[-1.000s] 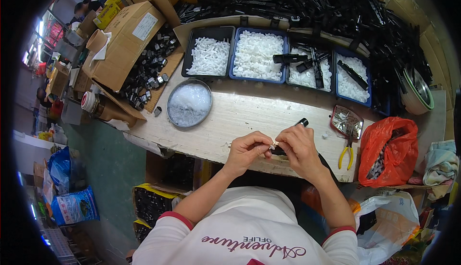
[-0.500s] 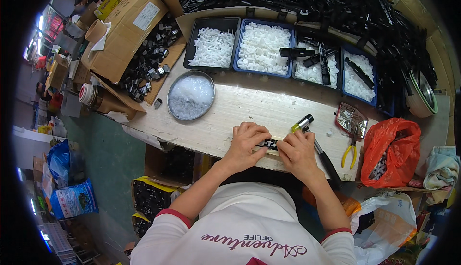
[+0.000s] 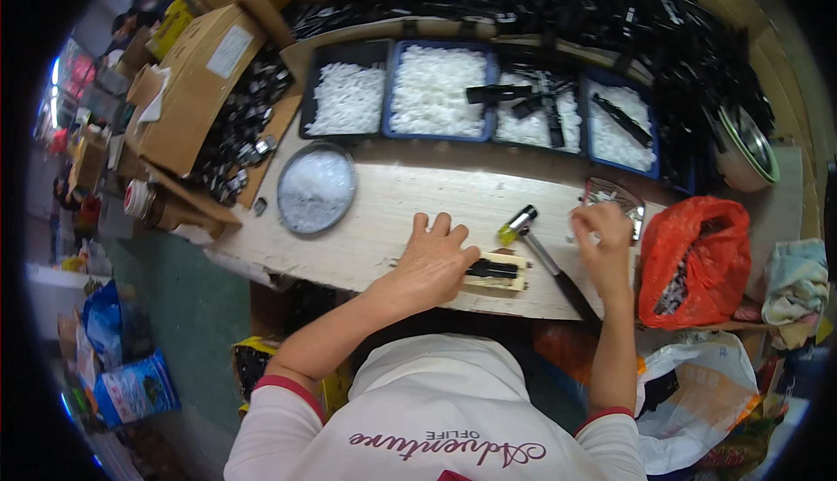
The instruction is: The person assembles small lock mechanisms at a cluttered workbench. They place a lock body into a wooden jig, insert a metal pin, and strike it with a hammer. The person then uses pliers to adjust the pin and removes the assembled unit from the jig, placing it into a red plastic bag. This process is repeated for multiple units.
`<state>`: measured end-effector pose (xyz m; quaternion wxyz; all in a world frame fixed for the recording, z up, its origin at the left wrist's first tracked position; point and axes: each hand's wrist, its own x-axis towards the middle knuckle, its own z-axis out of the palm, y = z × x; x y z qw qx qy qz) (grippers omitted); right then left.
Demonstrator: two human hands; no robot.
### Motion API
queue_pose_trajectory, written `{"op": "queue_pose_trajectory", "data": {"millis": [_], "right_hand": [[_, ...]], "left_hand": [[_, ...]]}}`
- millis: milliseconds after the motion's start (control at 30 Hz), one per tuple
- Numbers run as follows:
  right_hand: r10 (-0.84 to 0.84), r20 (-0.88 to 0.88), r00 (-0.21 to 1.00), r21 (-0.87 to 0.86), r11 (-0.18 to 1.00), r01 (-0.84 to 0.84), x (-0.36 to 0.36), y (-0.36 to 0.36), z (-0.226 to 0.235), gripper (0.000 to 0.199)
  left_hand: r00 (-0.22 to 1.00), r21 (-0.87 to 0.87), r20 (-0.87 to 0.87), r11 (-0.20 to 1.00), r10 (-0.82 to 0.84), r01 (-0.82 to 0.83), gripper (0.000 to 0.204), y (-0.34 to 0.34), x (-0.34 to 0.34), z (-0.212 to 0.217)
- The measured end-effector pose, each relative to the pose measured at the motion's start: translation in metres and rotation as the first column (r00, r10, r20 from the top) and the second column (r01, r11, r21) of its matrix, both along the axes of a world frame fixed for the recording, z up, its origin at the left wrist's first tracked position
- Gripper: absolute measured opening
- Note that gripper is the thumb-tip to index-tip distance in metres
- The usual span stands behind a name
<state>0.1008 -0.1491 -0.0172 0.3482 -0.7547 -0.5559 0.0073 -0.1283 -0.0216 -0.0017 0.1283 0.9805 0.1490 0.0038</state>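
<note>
A slim black plastic part lies in a cream block-like fixture near the table's front edge. My left hand rests at the left end of that part, fingers spread and bent, its thumb hidden. To the right, my right hand hovers over a small red tray of small metal pieces. Its fingers are curled together in a pinch; anything between them is too blurred to make out. Between my hands lies a small hammer with a yellow and metal head and a black handle.
Bins of white plastic pieces line the back, black parts lying across some. Left are a round dish and a carton beside dark metal pieces. Right sits a red plastic bag. Black parts heap behind.
My right hand has left the black part and moved right to the red tray. My left hand stays by the part. The pliers are now hidden behind my right arm, and the view has shifted slightly.
</note>
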Motion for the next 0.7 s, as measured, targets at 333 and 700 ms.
{"op": "queue_pose_trajectory", "data": {"millis": [333, 700], "right_hand": [[-0.213, 0.375, 0.902, -0.330, 0.879, 0.345, 0.069, -0.014, -0.011, 0.016], [-0.172, 0.381, 0.909, -0.296, 0.908, 0.296, 0.077, 0.003, -0.026, 0.012]], "left_hand": [[0.975, -0.110, 0.134, 0.975, -0.177, 0.192, 0.015, -0.008, 0.142, -0.016], [0.986, -0.608, 0.080, 0.791, 0.145, -0.067, 0.025, 0.000, 0.161, -0.020]]}}
